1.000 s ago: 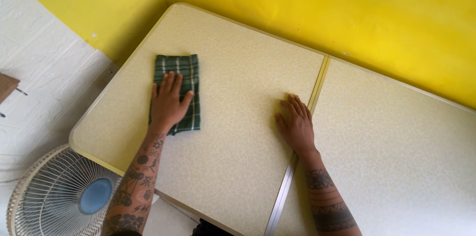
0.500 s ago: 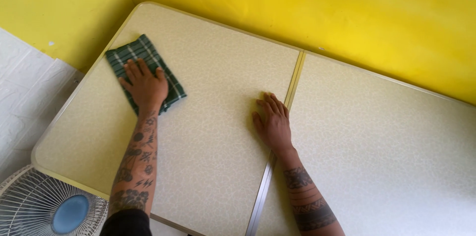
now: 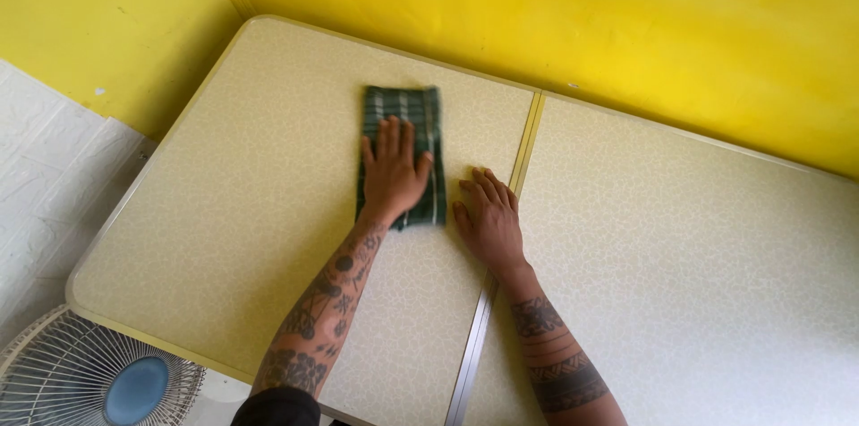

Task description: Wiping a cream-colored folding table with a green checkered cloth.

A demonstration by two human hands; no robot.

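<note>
1. One folded green plaid cloth [image 3: 420, 122] lies flat on the tabletop [image 3: 233, 211], toward its far edge and just left of the metal seam strip [image 3: 501, 247] that splits the surface in two.
2. Pressing down on the cloth is the left hand [image 3: 392, 175], spread open with palm flat and fingers pointing toward the wall; it grips nothing, and covers the cloth's middle and near part.
3. Just beside the cloth's right edge rests the right hand [image 3: 488, 220], also open and flat on the bare tabletop, its fingers near the seam strip.
4. Both forearms carry dark tattoos.
5. Behind the tabletop stands a yellow wall [image 3: 582, 14], which meets a second yellow wall at the corner on the left.
6. Below the tabletop's near left corner, a white fan with a blue centre [image 3: 98, 386] shows on the floor side, beside white panelling [image 3: 45, 175].
</note>
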